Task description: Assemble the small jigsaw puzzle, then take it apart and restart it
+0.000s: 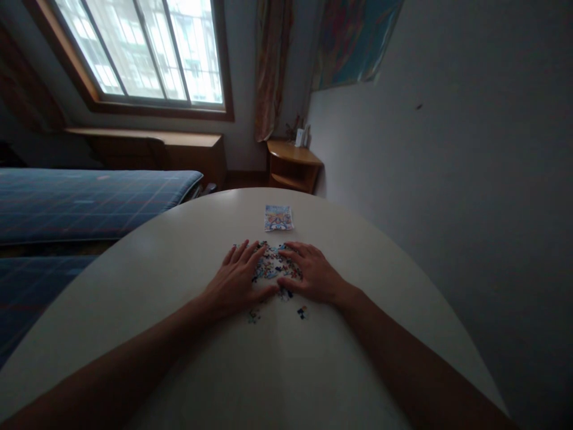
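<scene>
A person's left hand (235, 279) and right hand (314, 275), both open, frame heaped jigsaw pieces (270, 266) that appear mostly unjoined.

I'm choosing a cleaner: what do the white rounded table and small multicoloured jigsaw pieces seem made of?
White rounded table: perhaps laminate, satin, from its smooth, faintly shiny top.
Small multicoloured jigsaw pieces: probably printed cardboard, judging by their knobbed outlines; finish unclear.

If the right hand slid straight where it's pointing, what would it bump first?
Probably the puzzle pieces lying just ahead of the right hand, though depth is hard to judge.
</scene>
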`<state>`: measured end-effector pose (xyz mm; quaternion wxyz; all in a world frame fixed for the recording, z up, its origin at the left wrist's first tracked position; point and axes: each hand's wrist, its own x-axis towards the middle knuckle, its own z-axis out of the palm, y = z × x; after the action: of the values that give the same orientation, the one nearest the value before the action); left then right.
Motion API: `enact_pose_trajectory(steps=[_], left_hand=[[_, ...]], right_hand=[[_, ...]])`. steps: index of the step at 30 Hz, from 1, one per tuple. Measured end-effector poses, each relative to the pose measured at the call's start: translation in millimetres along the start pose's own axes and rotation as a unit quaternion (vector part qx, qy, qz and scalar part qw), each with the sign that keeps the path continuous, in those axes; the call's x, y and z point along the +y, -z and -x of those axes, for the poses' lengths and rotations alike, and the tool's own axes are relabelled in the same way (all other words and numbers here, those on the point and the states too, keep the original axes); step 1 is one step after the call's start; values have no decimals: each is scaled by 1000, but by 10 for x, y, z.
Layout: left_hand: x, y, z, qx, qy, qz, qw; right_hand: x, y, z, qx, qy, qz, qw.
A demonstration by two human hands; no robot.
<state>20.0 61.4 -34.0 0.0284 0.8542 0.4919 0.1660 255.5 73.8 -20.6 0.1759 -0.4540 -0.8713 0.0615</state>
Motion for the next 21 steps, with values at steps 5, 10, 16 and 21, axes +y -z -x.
enact_pose_trajectory(steps=[5,10,16,21], left_hand=[[-12,-1,2,-6,-7,7,1000],[-14,18,7,-25,-8,4,1000],[-33,2,19,-24,-19,7,1000],[-30,-11,20,-18,-13,10,1000]], right_hand=[[16,-21,-2,3,4,-1,1000],[25,-43,-11,10,-2,-13,1000],[17,-32,-29,14,-15,-27,999],[23,-27,-20,19,-4,-29,999]])
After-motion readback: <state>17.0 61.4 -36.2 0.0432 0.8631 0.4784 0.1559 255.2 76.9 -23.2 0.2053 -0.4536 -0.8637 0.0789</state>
